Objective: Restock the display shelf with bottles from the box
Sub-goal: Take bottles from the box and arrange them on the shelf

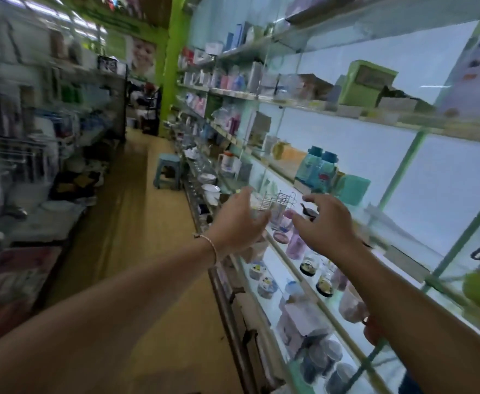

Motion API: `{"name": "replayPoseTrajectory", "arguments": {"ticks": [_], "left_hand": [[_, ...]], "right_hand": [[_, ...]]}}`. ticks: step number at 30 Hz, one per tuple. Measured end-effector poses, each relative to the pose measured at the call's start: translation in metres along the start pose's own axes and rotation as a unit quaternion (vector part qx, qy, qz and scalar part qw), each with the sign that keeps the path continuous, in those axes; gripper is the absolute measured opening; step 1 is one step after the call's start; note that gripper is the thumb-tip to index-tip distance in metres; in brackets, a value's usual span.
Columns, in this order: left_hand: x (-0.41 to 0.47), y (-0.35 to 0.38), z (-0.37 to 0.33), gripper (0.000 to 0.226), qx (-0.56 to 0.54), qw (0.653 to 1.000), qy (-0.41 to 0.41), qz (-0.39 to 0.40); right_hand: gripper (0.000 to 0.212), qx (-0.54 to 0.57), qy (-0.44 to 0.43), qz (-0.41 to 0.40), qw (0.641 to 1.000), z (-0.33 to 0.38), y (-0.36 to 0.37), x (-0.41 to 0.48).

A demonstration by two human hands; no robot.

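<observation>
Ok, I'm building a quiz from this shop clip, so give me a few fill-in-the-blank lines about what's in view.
1. Both hands are empty, with fingers ____.
2. The bracelet sits on the ____ wrist.
3. The stool standing in the aisle is light ____.
4. The two teal-capped bottles stand on a shelf ____ the right hand.

Missing words: spread; left; blue; above

The racks [34, 137] along the left aisle are smeared by motion blur, their goods unreadable. Both forearms are cut off by the lower edge. Bottles [297, 245] on the display shelf [375, 240] are partly hidden behind the right hand [325, 226].
</observation>
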State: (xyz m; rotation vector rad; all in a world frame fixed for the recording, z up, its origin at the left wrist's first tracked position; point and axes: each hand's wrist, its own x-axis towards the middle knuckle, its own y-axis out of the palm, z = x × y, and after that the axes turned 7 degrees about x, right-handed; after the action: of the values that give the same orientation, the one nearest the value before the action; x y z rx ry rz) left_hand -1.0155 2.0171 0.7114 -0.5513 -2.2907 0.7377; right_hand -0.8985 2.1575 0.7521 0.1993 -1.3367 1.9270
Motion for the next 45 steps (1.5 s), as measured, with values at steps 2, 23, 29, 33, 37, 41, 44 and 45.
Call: {"name": "replayPoseTrajectory", "arguments": {"ticks": [2,23,29,33,37,41,44,45], "left_hand": [[-0.003,-0.01,0.019,0.055,0.005,1.0,-0.026,-0.006],[-0.021,0.057,0.121,0.073,0.113,0.955,-0.272,0.034],[-0.047,0.098,0.154,0.074,0.121,0.927,-0.351,0.049],[-0.071,0.112,0.184,0.073,0.116,0.91,-0.394,0.051],[-0.1,0.132,0.21,0.073,0.104,0.889,-0.44,0.073],[-0.132,0.164,0.245,0.063,0.077,0.883,-0.448,0.119],[-0.166,0.196,0.274,0.047,0.064,0.872,-0.459,0.157],[-0.181,0.209,0.286,0.042,0.061,0.867,-0.463,0.175]], "right_hand": [[0.047,0.013,-0.013,0.021,1.0,0.012,0.02,0.003],[0.049,0.073,-0.065,0.225,0.969,-0.021,0.185,0.024],[0.051,0.089,-0.046,0.319,0.942,-0.052,0.253,0.008],[0.052,0.092,-0.031,0.366,0.926,-0.066,0.29,-0.014],[0.051,0.106,-0.003,0.403,0.909,-0.079,0.322,-0.048],[0.049,0.107,0.046,0.432,0.894,-0.101,0.359,-0.094],[0.045,0.101,0.09,0.454,0.881,-0.124,0.392,-0.135],[0.041,0.097,0.104,0.459,0.877,-0.133,0.405,-0.15]]}}
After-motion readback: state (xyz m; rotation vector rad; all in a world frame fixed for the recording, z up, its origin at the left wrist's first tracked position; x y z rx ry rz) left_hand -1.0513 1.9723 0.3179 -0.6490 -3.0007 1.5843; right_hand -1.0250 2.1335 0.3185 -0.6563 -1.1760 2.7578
